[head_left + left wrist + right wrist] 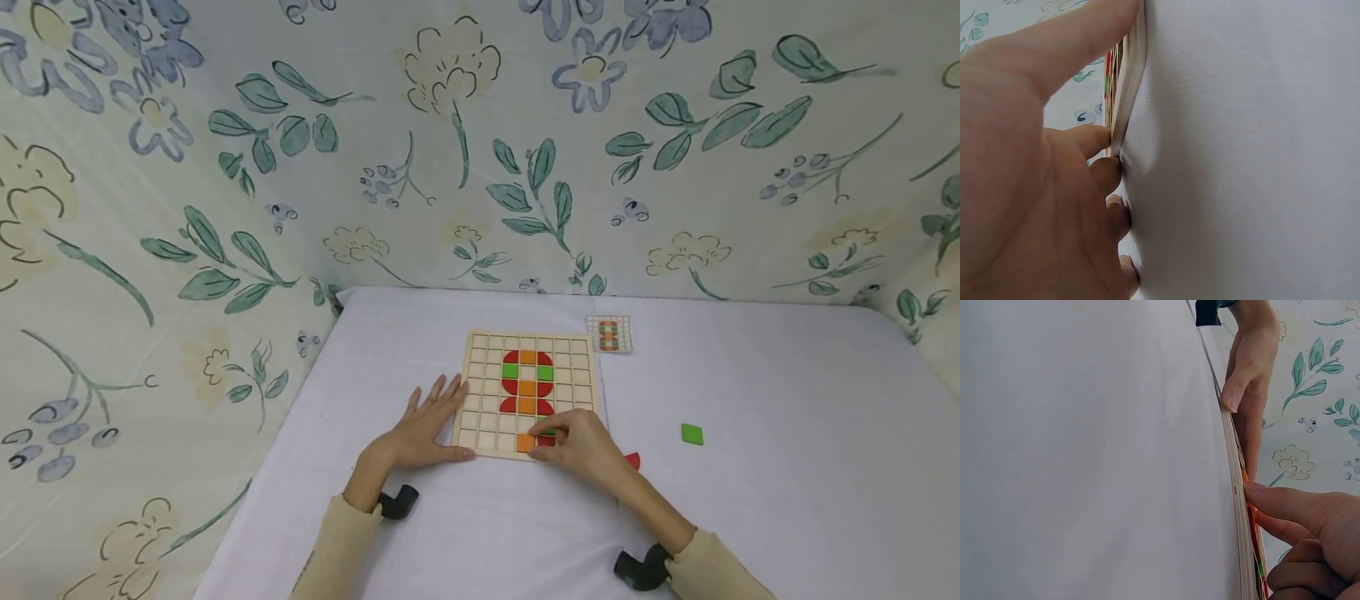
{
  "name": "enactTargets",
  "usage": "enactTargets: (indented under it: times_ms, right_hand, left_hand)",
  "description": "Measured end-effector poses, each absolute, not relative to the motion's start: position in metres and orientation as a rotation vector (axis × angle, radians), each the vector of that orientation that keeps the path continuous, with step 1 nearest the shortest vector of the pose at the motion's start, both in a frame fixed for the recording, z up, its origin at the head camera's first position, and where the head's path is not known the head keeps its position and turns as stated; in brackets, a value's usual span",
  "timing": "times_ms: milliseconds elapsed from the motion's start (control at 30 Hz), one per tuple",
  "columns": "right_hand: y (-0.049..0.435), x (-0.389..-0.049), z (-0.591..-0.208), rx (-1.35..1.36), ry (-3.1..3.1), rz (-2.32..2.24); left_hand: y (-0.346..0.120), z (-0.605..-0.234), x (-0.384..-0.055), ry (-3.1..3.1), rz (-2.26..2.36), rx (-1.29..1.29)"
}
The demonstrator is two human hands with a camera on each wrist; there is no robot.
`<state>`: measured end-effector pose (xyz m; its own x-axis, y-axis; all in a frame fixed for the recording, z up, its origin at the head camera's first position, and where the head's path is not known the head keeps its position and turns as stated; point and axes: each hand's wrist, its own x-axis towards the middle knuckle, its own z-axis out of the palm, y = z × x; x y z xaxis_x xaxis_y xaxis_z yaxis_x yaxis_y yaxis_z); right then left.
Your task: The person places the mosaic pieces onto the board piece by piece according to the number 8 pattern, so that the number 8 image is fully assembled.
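A wooden grid board [483, 375] lies on the table, with red rounded tiles, orange squares and green squares set in its middle columns. My left hand [427, 429] is spread flat beside it, with the fingertips and thumb at the board's left edge and near corner. Over the lower part of the board, my right hand [588, 446] pinches an orange square tile [525, 443] between thumb and index finger, in the bottom row. A red tile [547, 442] sits just right of it, partly under the fingers. The right hand also partly covers a green tile above.
A small pattern card [611, 333] lies off the board's far right corner. A loose green square [692, 434] rests on the white cloth [810, 433] to the right. A red piece [633, 461] shows partly behind the right wrist. Floral fabric [450, 167] hangs behind the table.
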<state>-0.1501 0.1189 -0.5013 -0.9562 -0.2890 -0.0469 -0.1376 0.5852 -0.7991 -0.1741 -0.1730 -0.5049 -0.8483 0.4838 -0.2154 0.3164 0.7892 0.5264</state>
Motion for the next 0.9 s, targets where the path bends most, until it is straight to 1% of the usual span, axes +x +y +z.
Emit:
enactTargets:
  times_ms: [133,267,500,667,900]
  right_hand:
    - [0.126,-0.150,-0.500,-0.348,2.624,-1.308]
    - [0.145,-0.149,-0.495,-0.311,2.664,-1.283]
    - [0.198,-0.142,-0.486,-0.210,2.785,-1.158]
    - [0.239,-0.135,-0.489,-0.094,2.911,-1.074]
    - [0.289,-0.124,-0.494,-0.008,2.981,-1.101]
  left_hand:
    - [-0.173,-0.504,-0.174,2.631,0.696,0.609]
    - [-0.173,-0.503,-0.174,2.629,0.695,0.609]
    - [-0.174,-0.502,-0.173,2.627,0.714,0.615]
    - [-0.174,-0.502,-0.173,2.627,0.711,0.620]
    - [-0.173,-0.503,-0.174,2.625,0.709,0.620]
